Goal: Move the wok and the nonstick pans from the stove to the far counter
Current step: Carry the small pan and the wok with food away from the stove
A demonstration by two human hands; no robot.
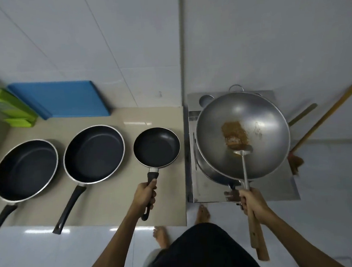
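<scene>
- wok (254, 128): large, round, grey metal, tilted on the steel stove (197, 186); brown residue patch inside, metal spatula (243, 149) head resting in it; wooden handle toward the viewer.
- small nonstick pan (156, 147): black inside, silver rim, flat on beige counter (113, 200) just left of stove, black handle toward viewer.
- middle nonstick pan (94, 154): larger, same look, left of small pan, empty.
- left nonstick pan (25, 170): largest, leftmost, empty, handle runs off frame.
</scene>
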